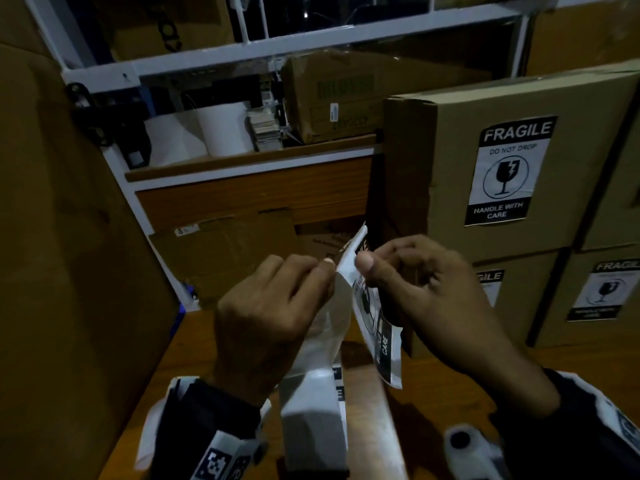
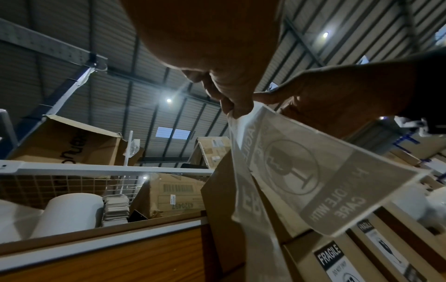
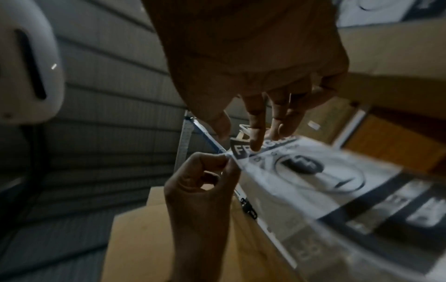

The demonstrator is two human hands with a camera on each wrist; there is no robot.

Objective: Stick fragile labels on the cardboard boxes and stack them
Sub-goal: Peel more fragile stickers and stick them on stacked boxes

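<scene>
on the far left stands a big plain cardboard box (image 1: pixel 69 237) with no label showing on the face toward the camera; it is probably the next one to be labelled, though that is a guess. moving right, the left hand (image 1: pixel 273 320) pinches the top corner of the white backing strip (image 1: pixel 323 327), which hangs down over the wooden table (image 1: pixel 450 382). just beside it the right hand (image 1: pixel 426 289) pinches the top edge of the fragile label (image 1: pixel 377 327) between thumb and forefinger, its other fingers loosely spread. the two hands are close together, almost touching, and the label is partly peeled, splitting from the backing in a v at the top. how far down it is still stuck is hard to tell, since the right wrist view is blurred.

further right, the stacked boxes (image 1: pixel 512 168) already carry their labels, at least three of them in sight.

what could go wrong from here:
- the loose label hangs limp, so it could fold and stick to itself or to the right fingers if the peel is fast or uneven.
- a sideways pull could tear the thin paper at the pinched corner.
- too much finger contact on the glue side would weaken the bond on the cardboard.
- carried one-handed, the label could land crooked or wrinkled, unlike the straight ones on the stack.
</scene>
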